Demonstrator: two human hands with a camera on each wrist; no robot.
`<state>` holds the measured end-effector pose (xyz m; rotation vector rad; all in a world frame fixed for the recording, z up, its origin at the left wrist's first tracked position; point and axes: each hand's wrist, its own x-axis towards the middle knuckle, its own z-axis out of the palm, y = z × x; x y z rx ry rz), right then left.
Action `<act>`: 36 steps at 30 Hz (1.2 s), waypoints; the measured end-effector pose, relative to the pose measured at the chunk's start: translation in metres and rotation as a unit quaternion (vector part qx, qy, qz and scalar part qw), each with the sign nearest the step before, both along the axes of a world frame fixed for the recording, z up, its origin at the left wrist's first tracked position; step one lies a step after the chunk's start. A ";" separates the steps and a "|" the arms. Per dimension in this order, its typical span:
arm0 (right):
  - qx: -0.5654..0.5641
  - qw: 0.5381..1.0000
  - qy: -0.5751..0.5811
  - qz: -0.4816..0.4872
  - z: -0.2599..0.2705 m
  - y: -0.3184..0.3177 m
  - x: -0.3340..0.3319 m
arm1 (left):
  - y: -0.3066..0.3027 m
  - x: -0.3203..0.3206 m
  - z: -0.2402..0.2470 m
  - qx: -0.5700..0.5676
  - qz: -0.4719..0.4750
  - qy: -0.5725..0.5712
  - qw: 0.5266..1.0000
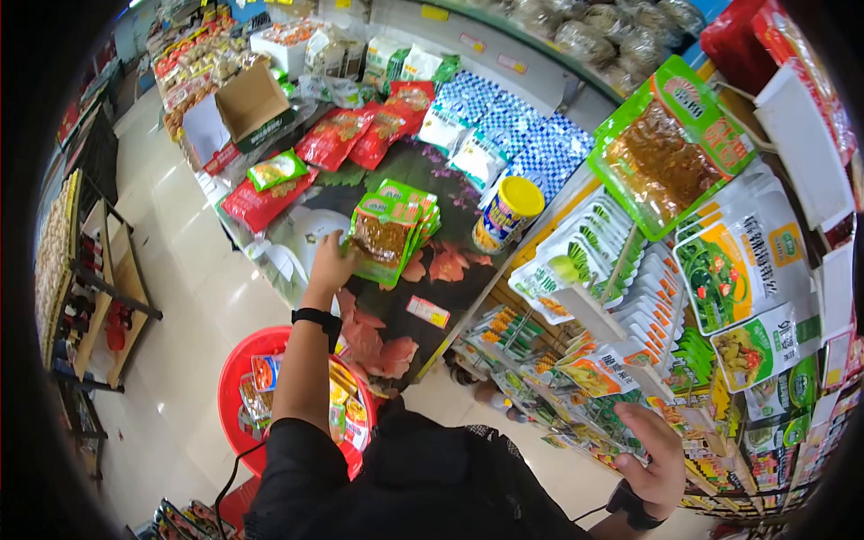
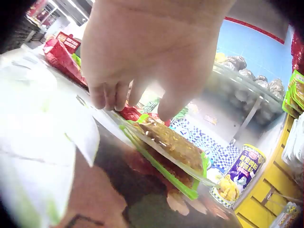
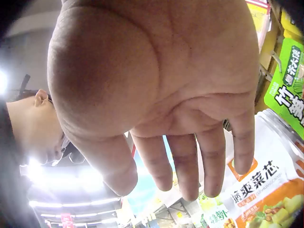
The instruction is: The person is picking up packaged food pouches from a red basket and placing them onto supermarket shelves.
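Note:
A small pile of green-edged packets with brown food (image 1: 382,236) lies on the dark flowered table. At its left edge is my left hand (image 1: 331,270), fingers pointing toward the packets. In the left wrist view the left hand (image 2: 152,57) hangs with relaxed fingers over the near end of the brown-filled packet (image 2: 173,145); whether a fingertip touches it I cannot tell. My right hand (image 1: 652,454) is raised beside the hanging racks, holding nothing. In the right wrist view the right hand (image 3: 161,95) shows its palm with loosely extended fingers, in front of white-and-orange packets (image 3: 266,190).
A red basket (image 1: 236,418) with assorted packets stands on the floor below my left arm. Red bags (image 1: 335,137), an open carton (image 1: 255,101) and a yellow-lidded can (image 1: 508,214) are on the table. Hanging packets (image 1: 670,162) crowd the right side.

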<state>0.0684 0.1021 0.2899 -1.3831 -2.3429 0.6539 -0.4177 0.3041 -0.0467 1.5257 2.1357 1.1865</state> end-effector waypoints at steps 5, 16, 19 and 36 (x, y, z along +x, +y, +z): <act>-0.040 0.999 -0.007 0.027 -0.015 0.002 0.004 | -0.082 -0.025 -0.018 0.060 0.063 0.007 0.996; -0.069 0.985 -0.001 0.155 -0.036 -0.011 0.027 | -0.308 -0.036 -0.092 -0.072 0.209 0.044 0.974; -0.068 0.982 0.010 0.177 -0.043 -0.019 0.044 | -0.371 -0.006 -0.128 -0.105 0.206 -0.017 0.973; -0.101 0.984 0.033 0.146 -0.094 -0.073 0.099 | -0.553 0.012 -0.175 -0.474 0.088 -0.305 0.821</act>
